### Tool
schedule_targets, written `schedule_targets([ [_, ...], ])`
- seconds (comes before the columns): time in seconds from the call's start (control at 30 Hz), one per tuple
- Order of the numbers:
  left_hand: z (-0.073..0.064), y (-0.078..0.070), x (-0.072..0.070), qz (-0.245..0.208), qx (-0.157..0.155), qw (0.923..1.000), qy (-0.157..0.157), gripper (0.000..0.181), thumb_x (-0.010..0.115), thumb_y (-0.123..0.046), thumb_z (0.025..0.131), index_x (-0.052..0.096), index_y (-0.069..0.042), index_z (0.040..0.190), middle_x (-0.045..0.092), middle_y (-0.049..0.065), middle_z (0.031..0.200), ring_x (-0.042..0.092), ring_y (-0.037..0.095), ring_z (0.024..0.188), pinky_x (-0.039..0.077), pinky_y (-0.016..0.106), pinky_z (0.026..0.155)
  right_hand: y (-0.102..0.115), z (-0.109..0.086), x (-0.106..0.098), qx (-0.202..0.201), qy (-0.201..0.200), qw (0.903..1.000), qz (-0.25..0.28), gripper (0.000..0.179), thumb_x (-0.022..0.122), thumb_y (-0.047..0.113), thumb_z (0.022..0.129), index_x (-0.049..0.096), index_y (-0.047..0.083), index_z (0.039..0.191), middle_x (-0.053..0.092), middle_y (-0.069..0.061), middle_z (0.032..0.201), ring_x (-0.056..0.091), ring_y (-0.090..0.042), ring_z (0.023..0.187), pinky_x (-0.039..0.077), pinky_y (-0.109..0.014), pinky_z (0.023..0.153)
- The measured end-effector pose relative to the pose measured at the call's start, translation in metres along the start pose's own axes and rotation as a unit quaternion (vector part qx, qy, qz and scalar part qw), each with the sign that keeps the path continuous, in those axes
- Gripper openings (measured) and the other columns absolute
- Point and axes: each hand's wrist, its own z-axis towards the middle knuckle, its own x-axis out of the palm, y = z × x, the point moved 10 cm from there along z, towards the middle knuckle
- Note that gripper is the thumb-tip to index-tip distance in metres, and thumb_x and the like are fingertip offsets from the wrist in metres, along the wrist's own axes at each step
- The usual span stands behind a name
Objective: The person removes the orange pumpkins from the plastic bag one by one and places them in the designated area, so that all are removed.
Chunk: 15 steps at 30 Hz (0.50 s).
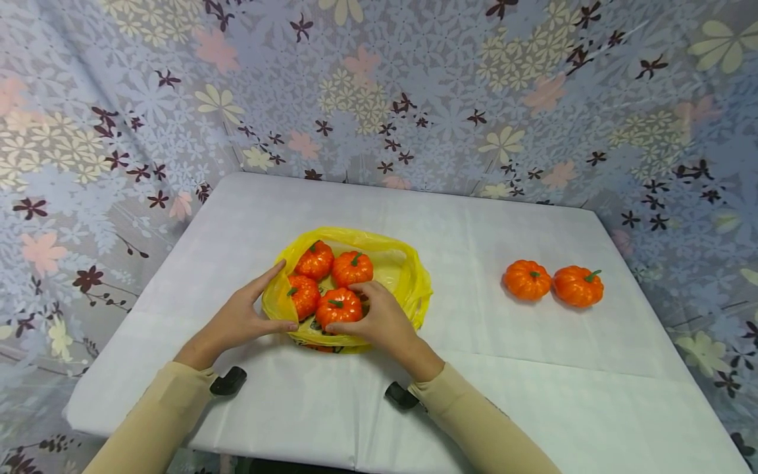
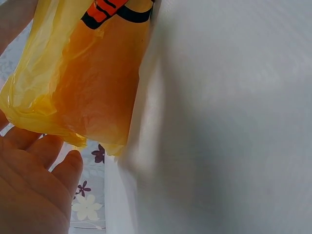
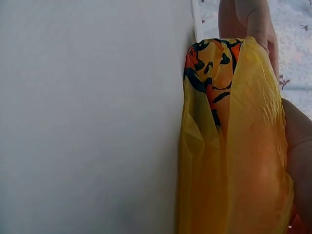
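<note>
The right hand [image 1: 385, 319] is gripping the front pumpkin [image 1: 339, 307] inside a yellow bag [image 1: 422, 283], its thumb lying along the near side; where its other fingertips are going, behind the fruit, is hard to make out. The left hand [image 1: 245, 313] is spreading its fingers, not curling them, and is touching the bag's left side, with its thumb lying by the near rim.

3 more pumpkins are sitting in the bag: a left pumpkin [image 1: 304, 296], partly covered by the plastic, a back-left pumpkin [image 1: 314, 259] and a back-right pumpkin [image 1: 352, 269]. The near wall is hiding their undersides. A dark-and-orange print [image 3: 209, 73] is showing on the bag, and the left wrist view is cutting it off at the top edge. From that side, the pumpkins are appearing only as an orange blur through the plastic.

2 loose pumpkins [image 1: 526, 280] are resting side by side on the white desk [image 1: 503, 408], well to the right of the bag. The lower border is cutting off both beige sleeves [image 1: 177, 398], and a black device [image 1: 228, 382] is sitting at each wrist, partly hidden.
</note>
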Motion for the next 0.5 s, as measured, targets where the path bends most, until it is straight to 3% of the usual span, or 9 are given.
schedule_targets([
  [0.5,-0.0007,0.0001,-0.0004,0.001,0.009,0.9999,-0.007,0.112,0.09,-0.042,0.075,0.023,-0.023,0.162,0.028,0.015,0.163,0.025,0.042,0.147,0.023,0.067,0.114,0.0034,-0.0025,-0.0037,0.0,-0.009,0.9986,0.052,0.074,0.092,0.048,0.07,0.063,0.008,0.125,0.06,0.0,0.12,0.061,-0.014,0.099,0.056,-0.027,0.083],
])
